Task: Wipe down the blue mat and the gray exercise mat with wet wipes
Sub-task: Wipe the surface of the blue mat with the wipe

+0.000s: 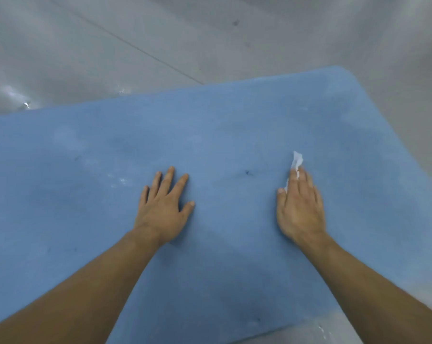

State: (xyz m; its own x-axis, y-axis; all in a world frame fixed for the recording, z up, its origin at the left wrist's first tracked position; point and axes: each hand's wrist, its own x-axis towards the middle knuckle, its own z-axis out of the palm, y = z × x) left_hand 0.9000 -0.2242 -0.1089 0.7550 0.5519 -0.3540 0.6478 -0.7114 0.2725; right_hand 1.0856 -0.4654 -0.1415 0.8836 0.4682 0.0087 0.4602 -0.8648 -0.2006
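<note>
The blue mat (234,125) lies flat on the floor and fills most of the view, with faint pale smears and a few dark specks on it. My left hand (164,207) rests flat on the mat near its middle, fingers spread and straight. My right hand (300,207) lies flat on the mat to the right, fingers straight, pressing a white wet wipe (296,162) down. Most of the wipe is hidden under the palm; a crumpled end sticks out past the fingertips. No gray exercise mat is in view.
A pale gray floor (135,40) with a thin seam line surrounds the mat at the far side and the right. The mat's rounded far right corner (344,73) and its near right edge (297,328) are in view.
</note>
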